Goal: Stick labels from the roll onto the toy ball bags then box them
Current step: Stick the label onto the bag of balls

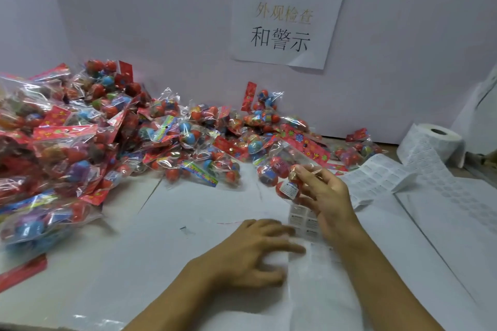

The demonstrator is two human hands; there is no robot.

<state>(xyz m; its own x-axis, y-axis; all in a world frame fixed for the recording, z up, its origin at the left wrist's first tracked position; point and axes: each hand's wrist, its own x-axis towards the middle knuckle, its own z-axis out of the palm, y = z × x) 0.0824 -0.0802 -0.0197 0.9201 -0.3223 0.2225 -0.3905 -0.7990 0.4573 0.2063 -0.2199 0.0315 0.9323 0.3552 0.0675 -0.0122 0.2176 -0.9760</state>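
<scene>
My right hand (pixel 326 196) holds a clear toy ball bag (pixel 279 169) above the table, fingers curled round its lower end. A white label (pixel 289 189) is stuck on that bag. My left hand (pixel 258 247) lies flat with spread fingers on the label strip (pixel 304 220) at the table's middle. The label roll (pixel 435 142) stands at the right, its strip running across the table toward my hands. A big pile of toy ball bags (pixel 94 131) fills the left and back of the table.
A paper sign (pixel 285 24) with printed characters hangs on the white back wall. Used backing paper (pixel 457 196) lies on the right side of the white table (pixel 188 223). A red header card (pixel 24 271) sits at the left edge.
</scene>
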